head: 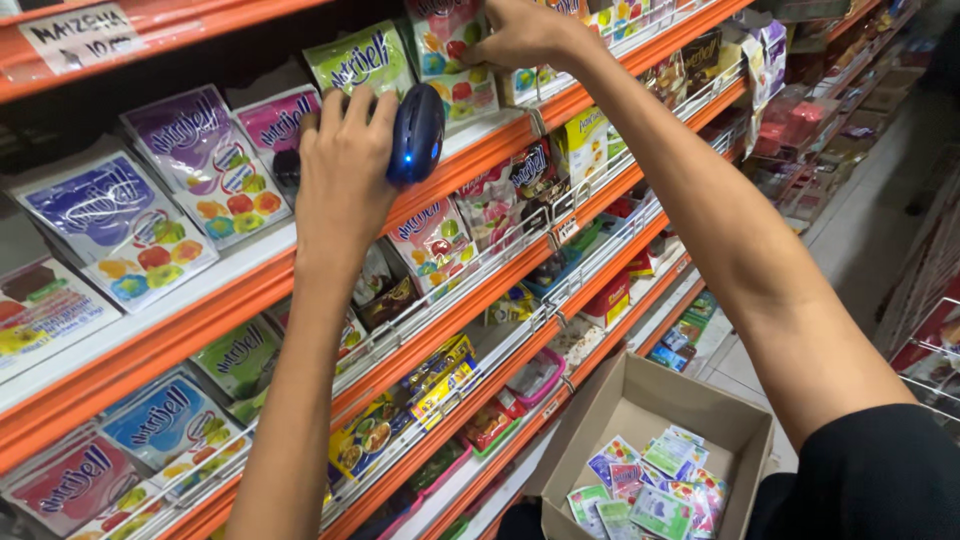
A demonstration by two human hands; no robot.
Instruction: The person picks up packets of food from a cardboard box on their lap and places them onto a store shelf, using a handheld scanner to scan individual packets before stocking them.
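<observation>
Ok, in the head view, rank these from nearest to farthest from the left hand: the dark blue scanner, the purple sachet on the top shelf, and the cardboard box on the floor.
1. Dark blue scanner: in the left hand, at its right edge.
2. Purple sachet: on the top shelf, just left of that hand.
3. Cardboard box: far below to the right, on the floor, holding loose sachets.

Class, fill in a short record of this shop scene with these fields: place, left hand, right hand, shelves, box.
place: shop aisle with orange-edged shelves
left hand: left hand grips a dark blue handheld scanner with a small blue light
right hand: right hand reaches up, fingers on a fruit-printed packet on the upper shelf
shelves: rows of flat colourful sachets
box: open cardboard box below, holding loose sachets
</observation>
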